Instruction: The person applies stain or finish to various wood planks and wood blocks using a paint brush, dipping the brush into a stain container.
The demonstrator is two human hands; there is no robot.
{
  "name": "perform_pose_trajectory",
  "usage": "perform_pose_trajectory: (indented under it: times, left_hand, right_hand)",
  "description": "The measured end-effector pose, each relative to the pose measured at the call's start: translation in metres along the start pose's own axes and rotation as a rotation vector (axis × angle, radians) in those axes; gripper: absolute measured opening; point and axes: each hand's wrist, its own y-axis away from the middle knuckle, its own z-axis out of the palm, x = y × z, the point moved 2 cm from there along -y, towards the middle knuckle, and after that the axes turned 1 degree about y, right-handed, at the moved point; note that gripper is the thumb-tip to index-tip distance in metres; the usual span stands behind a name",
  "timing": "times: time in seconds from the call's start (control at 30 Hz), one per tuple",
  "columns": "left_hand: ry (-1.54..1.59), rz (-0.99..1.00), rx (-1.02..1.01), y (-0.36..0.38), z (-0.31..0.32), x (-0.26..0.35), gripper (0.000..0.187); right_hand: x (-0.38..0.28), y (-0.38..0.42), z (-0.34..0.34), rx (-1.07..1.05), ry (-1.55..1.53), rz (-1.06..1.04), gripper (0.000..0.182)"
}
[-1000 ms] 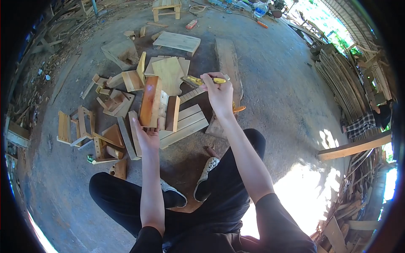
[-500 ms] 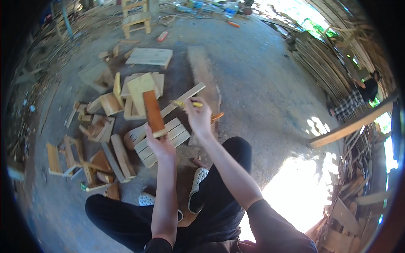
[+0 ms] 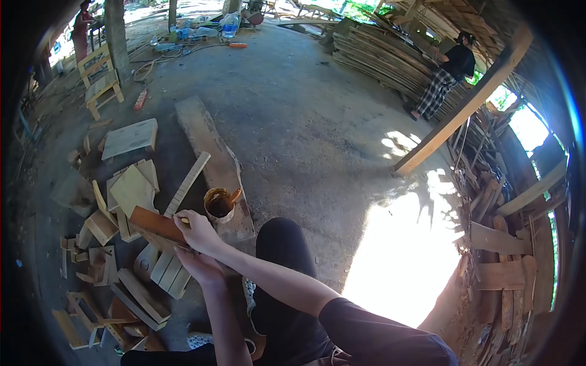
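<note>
My left hand (image 3: 200, 266) is closed on the near end of a wooden board (image 3: 155, 224), its face stained reddish brown, and supports it from below. Above the board, my right hand (image 3: 200, 232) pinches a paintbrush (image 3: 185, 220); only a bit of its yellow handle shows, and its bristles are hidden by the hand. Just beyond my right hand stands a pot (image 3: 220, 204) of dark brown liquid, with an orange-brown handle leaning on its rim. The pot rests on a long plank (image 3: 207, 137).
Pale wooden pieces, among them a slatted panel (image 3: 171, 274) and a square board (image 3: 130, 139), lie on the left. A wooden chair (image 3: 101, 82) stands at far left. A person in plaid trousers (image 3: 436, 91) is beside stacked planks (image 3: 384, 58). A slanted post (image 3: 464, 104) rises at right.
My view has swung to the right, so the pot now shows fully. The board has tilted from nearly upright to slanting, and my right hand with the paintbrush has come down onto it.
</note>
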Motion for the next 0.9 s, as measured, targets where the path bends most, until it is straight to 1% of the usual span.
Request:
perform_pose_trajectory:
  times: [0.03, 0.07, 0.13, 0.17, 0.2, 0.23, 0.27, 0.3, 0.33, 0.37, 0.4, 0.47, 0.5, 0.57, 0.6, 0.67, 0.7, 0.77, 0.8, 0.87, 0.9]
  left_hand:
    - [-0.276, 0.053, 0.183, 0.014, 0.01, 0.003, 0.065]
    - [-0.282, 0.066, 0.195, 0.005, 0.004, 0.006, 0.065]
    - [-0.621, -0.111, 0.333, -0.007, -0.025, 0.022, 0.067]
    - [-0.753, 0.046, 0.473, 0.003, 0.001, 0.032, 0.065]
    - [-0.76, 0.247, 0.536, 0.006, -0.004, 0.035, 0.07]
    - [-0.88, 0.518, 0.369, -0.006, -0.028, 0.043, 0.073]
    - [-1.433, 0.812, 0.348, -0.005, -0.025, 0.059, 0.078]
    - [-1.683, 0.85, 0.298, 0.016, 0.019, 0.077, 0.087]
    - [-1.834, 0.812, 0.2, 0.018, 0.037, 0.095, 0.097]
    - [-1.972, 0.785, 0.054, 0.015, 0.044, 0.108, 0.103]
    - [-2.06, 0.662, -0.165, 0.013, 0.052, 0.122, 0.107]
    - [-2.351, 0.493, -0.467, 0.005, 0.07, 0.137, 0.113]
    - [-2.36, 0.49, -0.456, -0.002, 0.074, 0.141, 0.113]
    - [-2.576, 0.529, -0.806, -0.016, 0.08, 0.139, 0.112]
    - [-2.578, 0.531, -0.801, -0.023, 0.083, 0.137, 0.112]
    - [-2.553, 0.321, -0.976, -0.032, 0.087, 0.127, 0.101]
    - [-2.552, 0.326, -0.977, -0.035, 0.094, 0.126, 0.101]
    - [-2.55, 0.172, -0.951, -0.038, 0.101, 0.125, 0.091]
    - [-2.548, 0.173, -0.952, -0.038, 0.098, 0.126, 0.091]
    - [-2.387, 0.331, -0.88, -0.042, 0.088, 0.135, 0.082]
    - [-2.384, 0.33, -0.879, -0.045, 0.081, 0.142, 0.082]
  right_hand:
    - [0.003, -0.002, 0.003, 0.026, -0.006, -0.022, 0.026]
    - [0.009, -0.003, 0.004, 0.056, -0.002, -0.009, 0.027]
    - [0.015, -0.007, 0.006, 0.069, 0.039, 0.033, 0.028]
    - [0.021, -0.007, 0.009, 0.118, 0.037, -0.013, 0.028]
    - [0.017, -0.006, 0.008, 0.165, 0.032, -0.059, 0.028]
    - [0.017, -0.006, 0.008, 0.123, -0.021, 0.063, 0.027]
    - [0.012, -0.005, 0.004, 0.08, -0.065, 0.187, 0.027]
    - [0.017, -0.008, 0.005, 0.099, -0.043, 0.186, 0.026]
    - [0.023, -0.01, 0.006, 0.121, -0.018, 0.187, 0.026]
    - [0.019, -0.01, 0.002, 0.133, -0.065, 0.24, 0.027]
    - [0.013, -0.012, -0.003, 0.15, -0.107, 0.29, 0.028]
    - [0.034, -0.024, -0.001, 0.247, -0.26, 0.234, 0.029]
    - [0.03, -0.024, -0.005, 0.294, -0.339, 0.216, 0.028]
    - [0.018, -0.023, -0.017, 0.371, -0.454, 0.166, 0.027]
    - [0.01, -0.022, -0.023, 0.367, -0.455, 0.164, 0.027]
    - [-0.004, -0.017, -0.034, 0.432, -0.548, 0.275, 0.027]
    - [-0.004, -0.018, -0.037, 0.458, -0.558, 0.271, 0.028]
    - [-0.004, -0.016, -0.044, 0.486, -0.561, 0.298, 0.028]
    - [-0.003, -0.016, -0.048, 0.511, -0.564, 0.327, 0.028]
    - [0.005, -0.02, -0.053, 0.523, -0.604, 0.316, 0.027]
    - [0.01, -0.022, -0.056, 0.571, -0.637, 0.344, 0.027]
